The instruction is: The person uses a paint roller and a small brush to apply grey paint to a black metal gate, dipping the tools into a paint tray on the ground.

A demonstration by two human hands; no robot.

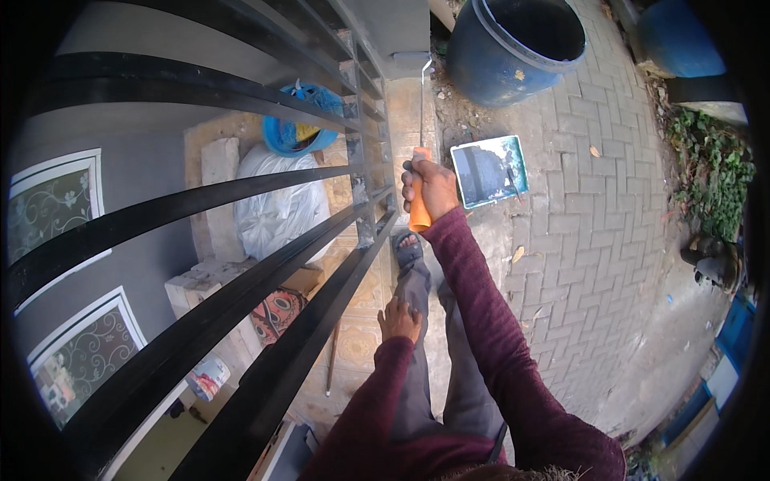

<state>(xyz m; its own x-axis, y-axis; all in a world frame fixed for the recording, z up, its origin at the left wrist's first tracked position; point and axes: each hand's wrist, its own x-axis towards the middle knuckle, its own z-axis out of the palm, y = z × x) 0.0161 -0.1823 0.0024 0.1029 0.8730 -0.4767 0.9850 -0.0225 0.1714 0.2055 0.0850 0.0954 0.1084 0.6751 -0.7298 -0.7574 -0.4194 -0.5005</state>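
My right hand (435, 186) is closed round the orange handle of a paint roller (420, 154). The roller's thin metal rod runs away from me to its grey sleeve (411, 58), which lies at the foot of a grey wall (393, 28); whether it touches the wall I cannot tell. Just right of that hand a paint tray (491, 171) with a teal rim holds grey paint, and a small dark tool leans at its right side. Resting on my left leg near the knee, my left hand (400, 321) is empty, fingers stretched out.
A black metal railing (289, 178) crosses the left side. Behind it are a white plastic sack (281, 200) and a blue bucket (277, 136). A large blue barrel (489, 68) stands beyond the tray. Grey pavers (593, 216) and green plants (710, 168) lie to the right.
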